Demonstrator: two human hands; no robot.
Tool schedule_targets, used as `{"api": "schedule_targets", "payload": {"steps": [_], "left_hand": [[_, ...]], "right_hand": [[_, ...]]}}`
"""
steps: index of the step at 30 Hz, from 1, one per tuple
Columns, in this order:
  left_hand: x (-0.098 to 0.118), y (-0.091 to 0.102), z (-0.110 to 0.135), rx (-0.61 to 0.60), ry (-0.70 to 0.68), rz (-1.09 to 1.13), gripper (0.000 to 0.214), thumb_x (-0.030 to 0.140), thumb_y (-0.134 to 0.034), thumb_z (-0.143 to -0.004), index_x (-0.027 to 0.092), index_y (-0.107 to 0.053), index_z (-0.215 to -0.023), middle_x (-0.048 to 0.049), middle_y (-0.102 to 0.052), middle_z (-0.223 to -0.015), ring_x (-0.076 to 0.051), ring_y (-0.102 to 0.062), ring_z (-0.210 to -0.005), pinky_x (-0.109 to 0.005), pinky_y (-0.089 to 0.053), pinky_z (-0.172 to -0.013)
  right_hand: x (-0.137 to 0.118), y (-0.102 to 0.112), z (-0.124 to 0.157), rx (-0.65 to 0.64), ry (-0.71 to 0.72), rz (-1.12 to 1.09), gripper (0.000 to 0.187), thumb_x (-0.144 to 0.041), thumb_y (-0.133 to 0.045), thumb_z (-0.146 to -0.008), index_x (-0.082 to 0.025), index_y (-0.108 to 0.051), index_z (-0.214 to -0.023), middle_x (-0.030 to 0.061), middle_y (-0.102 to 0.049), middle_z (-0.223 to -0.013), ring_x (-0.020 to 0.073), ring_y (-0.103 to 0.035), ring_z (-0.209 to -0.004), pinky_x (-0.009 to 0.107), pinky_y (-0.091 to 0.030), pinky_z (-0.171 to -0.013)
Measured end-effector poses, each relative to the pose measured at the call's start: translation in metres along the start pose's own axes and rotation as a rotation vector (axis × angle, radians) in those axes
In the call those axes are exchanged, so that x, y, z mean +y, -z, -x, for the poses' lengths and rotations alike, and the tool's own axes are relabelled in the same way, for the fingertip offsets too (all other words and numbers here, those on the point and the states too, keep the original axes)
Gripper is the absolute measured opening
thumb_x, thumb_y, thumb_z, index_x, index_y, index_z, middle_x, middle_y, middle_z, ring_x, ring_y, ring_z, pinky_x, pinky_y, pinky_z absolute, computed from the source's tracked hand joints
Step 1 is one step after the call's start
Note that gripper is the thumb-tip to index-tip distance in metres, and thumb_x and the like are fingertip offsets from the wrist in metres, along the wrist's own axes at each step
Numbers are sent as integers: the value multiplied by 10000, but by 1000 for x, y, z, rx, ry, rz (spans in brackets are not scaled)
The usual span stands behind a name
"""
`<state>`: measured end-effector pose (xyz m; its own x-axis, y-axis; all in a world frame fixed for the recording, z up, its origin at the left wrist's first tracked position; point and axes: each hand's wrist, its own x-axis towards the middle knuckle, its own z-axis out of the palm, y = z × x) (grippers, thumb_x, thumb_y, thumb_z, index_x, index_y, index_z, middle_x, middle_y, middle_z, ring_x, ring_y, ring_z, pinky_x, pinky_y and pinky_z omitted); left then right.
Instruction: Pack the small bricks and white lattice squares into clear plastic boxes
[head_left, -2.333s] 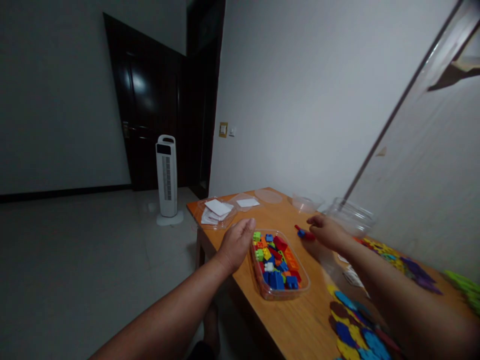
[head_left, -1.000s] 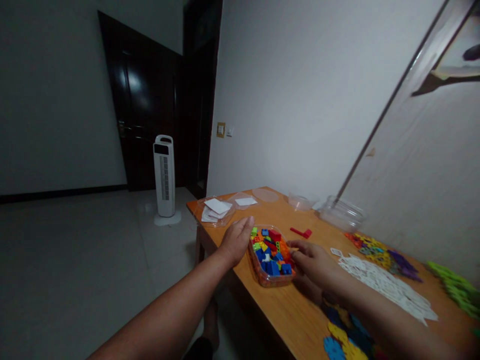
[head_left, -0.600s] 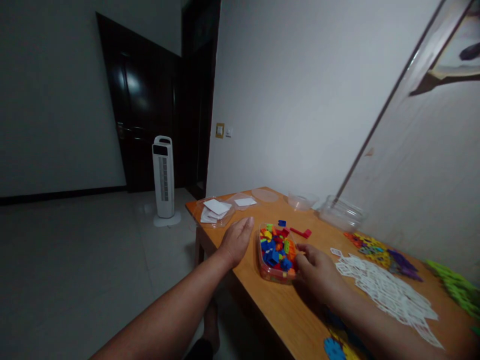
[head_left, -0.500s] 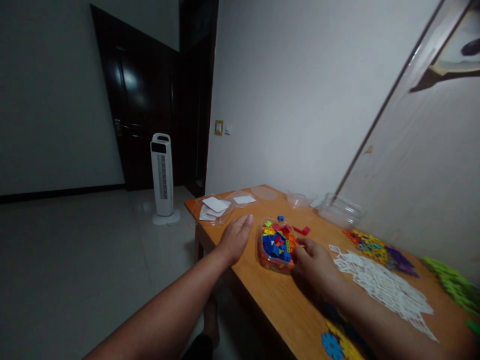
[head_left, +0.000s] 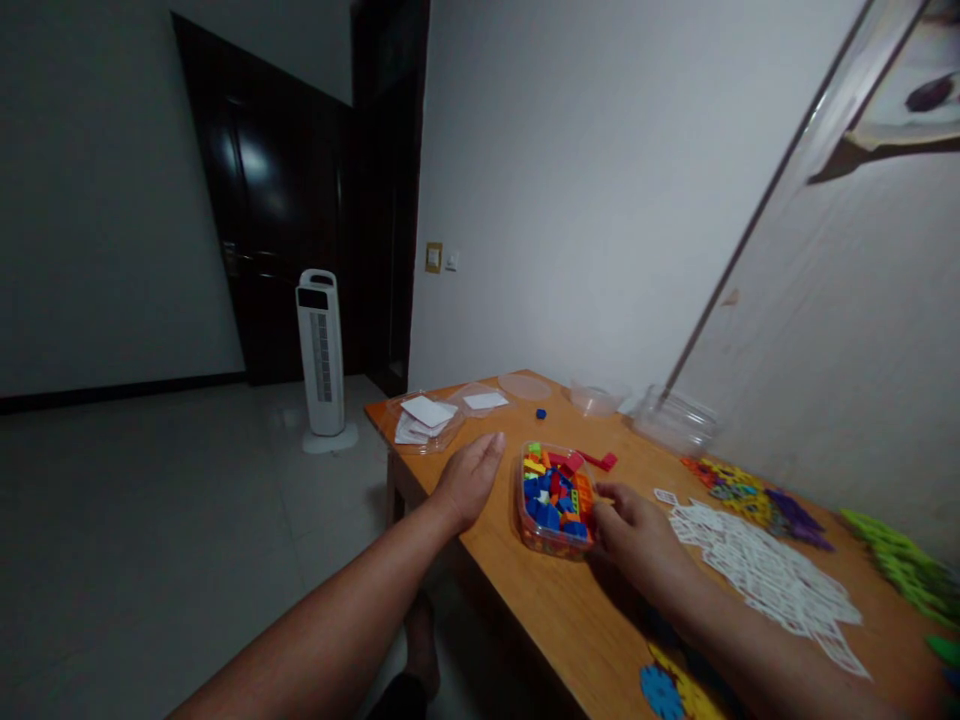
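A clear plastic container point(head_left: 555, 545) full of small coloured building blocks point(head_left: 551, 495) stands on the wooden table. My right hand point(head_left: 630, 525) grips its right side, fingers bent at the rim; the far side of those fingers is hidden. To the left of the container, near the table's edge, my left hand point(head_left: 471, 480) is held open with its fingers stretched out and nothing in it. One blue block point(head_left: 541, 413) lies loose on the table behind the container. A red block piece point(head_left: 606, 461) rests just past the container's back right corner.
White cards point(head_left: 765, 560) lie spread on the right, beside yellow and purple plastic pieces point(head_left: 750, 500) and green ones point(head_left: 896, 560). Empty clear tubs point(head_left: 675, 420) and lids point(head_left: 525, 386) sit along the back. A white tower fan point(head_left: 321, 360) stands on the floor.
The loose blue block has moved away from the container's back rim, toward the back left. Blocks inside the container lie differently. Both hands keep nearly the same places.
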<state>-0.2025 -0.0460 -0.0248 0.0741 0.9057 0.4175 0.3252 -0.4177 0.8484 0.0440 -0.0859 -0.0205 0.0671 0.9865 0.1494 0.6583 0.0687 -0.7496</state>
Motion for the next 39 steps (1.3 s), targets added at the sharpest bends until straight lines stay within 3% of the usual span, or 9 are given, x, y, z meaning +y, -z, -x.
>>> {"api": "schedule_targets", "payload": {"steps": [3,7,11,18,24,29,39], "left_hand": [[1,0,0,10,14,1,615,633,-284,-960,161,-659,-1082,-123,-694,-1131,-236,-641,-1065,-359,-473,-969],[3,0,0,14,10,-1,597,628,-297,-960,164,-657,-1072,-121,-693,-1137,-237,-635,-1078,-352,-470,-966],[4,1,0,10,-1,10,560,612,-310,-965,177,-648,-1068,-104,-689,-1139,-228,-628,-1089,-335,-472,-946],[2,1,-1,1,-20,-13,543,597,-306,-972,178,-647,-1024,-96,-693,-1070,-218,-627,-1016,-321,-476,-891],[3,1,-2,6,-47,-30,524,582,-305,-976,176,-635,-941,-80,-683,-967,-206,-621,-928,-311,-476,-835],[3,1,-1,10,-26,-28,543,604,-308,-965,176,-641,-947,-80,-684,-958,-211,-616,-923,-317,-476,-831],[3,3,-1,-6,-41,-46,519,586,-293,-977,182,-613,-916,-68,-668,-931,-196,-602,-884,-299,-462,-796]], "right_hand": [[-4,10,-6,-16,39,115,400,-409,-450,-881,-180,-693,-1101,77,-745,-853,225,-683,-770,317,-506,-673],[-17,28,-27,61,259,375,413,-376,-452,-909,-228,-650,-1240,92,-694,-1097,224,-648,-946,341,-481,-827],[-31,30,-52,-88,432,524,362,-350,-486,-914,-245,-684,-1199,93,-656,-1092,216,-618,-988,315,-458,-865],[-37,31,-81,-212,417,595,309,-410,-578,-870,-222,-733,-1060,94,-684,-1015,214,-621,-917,294,-466,-803],[-43,42,-91,-441,426,508,305,-401,-526,-889,-226,-773,-853,63,-725,-850,202,-634,-809,294,-475,-744],[-43,35,-94,-383,399,452,244,-347,-556,-832,-202,-748,-868,60,-726,-882,196,-637,-796,288,-470,-716],[-31,29,-86,-421,273,153,227,-394,-570,-806,-190,-670,-791,25,-692,-773,158,-600,-710,271,-470,-686]]}}
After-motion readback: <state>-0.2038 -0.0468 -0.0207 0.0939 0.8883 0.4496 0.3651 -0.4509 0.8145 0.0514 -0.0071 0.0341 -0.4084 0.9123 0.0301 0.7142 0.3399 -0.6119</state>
